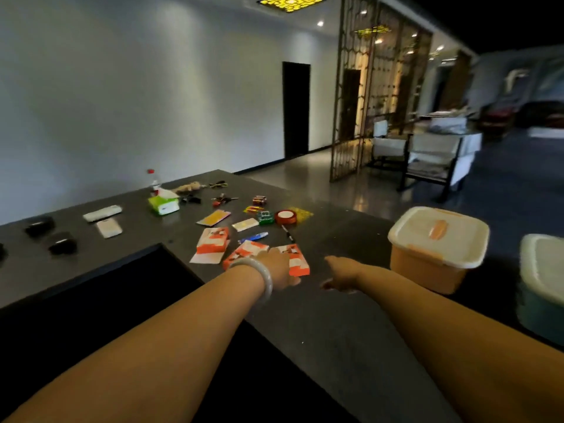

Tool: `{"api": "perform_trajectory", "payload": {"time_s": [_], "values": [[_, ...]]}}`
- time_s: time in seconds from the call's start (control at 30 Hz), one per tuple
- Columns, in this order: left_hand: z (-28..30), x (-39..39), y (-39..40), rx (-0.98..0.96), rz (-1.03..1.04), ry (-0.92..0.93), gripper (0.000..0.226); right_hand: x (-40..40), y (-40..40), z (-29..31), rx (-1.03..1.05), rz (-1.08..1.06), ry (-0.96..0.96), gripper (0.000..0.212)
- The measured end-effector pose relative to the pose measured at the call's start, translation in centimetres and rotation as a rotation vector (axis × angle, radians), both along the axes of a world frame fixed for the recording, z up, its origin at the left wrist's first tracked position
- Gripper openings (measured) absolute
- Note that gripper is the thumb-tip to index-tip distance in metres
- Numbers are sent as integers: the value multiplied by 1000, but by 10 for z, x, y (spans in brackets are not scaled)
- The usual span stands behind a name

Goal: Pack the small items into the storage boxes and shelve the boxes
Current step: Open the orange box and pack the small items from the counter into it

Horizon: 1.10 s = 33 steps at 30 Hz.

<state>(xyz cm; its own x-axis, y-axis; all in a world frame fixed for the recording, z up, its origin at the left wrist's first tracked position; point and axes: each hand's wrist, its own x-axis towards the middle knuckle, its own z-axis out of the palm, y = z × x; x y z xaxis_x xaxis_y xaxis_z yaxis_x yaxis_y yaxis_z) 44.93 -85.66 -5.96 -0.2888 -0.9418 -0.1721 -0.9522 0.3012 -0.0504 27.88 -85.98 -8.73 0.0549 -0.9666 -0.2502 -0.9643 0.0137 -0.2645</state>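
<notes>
Several orange-and-white packets (213,241) lie on the dark tabletop (335,325). My left hand (279,268), with a pale bangle on the wrist, lies over two of them, its thumb at the near edge of the right packet (297,261); the fingers are hidden under the back of the hand. My right hand (340,273) is low over bare table just right of that packet, fingers relaxed and holding nothing. An orange storage box with a white lid (436,248) stands shut to the right. A teal box with a pale lid (540,288) sits at the frame's right edge.
Further back lie a red tape roll (286,216), a pen (287,233), a blue item (253,237), a green tissue pack (163,205), keys (222,199), white cases (109,228) and black cases (62,242). A dark recess (122,288) opens at the left.
</notes>
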Motion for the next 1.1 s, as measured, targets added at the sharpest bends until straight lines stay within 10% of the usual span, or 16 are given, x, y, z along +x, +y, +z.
{"api": "perform_trajectory", "payload": {"time_s": [1.1], "values": [[-39, -318, -271, 178, -529, 216, 58, -313, -133, -29, -247, -880, 105, 62]]}}
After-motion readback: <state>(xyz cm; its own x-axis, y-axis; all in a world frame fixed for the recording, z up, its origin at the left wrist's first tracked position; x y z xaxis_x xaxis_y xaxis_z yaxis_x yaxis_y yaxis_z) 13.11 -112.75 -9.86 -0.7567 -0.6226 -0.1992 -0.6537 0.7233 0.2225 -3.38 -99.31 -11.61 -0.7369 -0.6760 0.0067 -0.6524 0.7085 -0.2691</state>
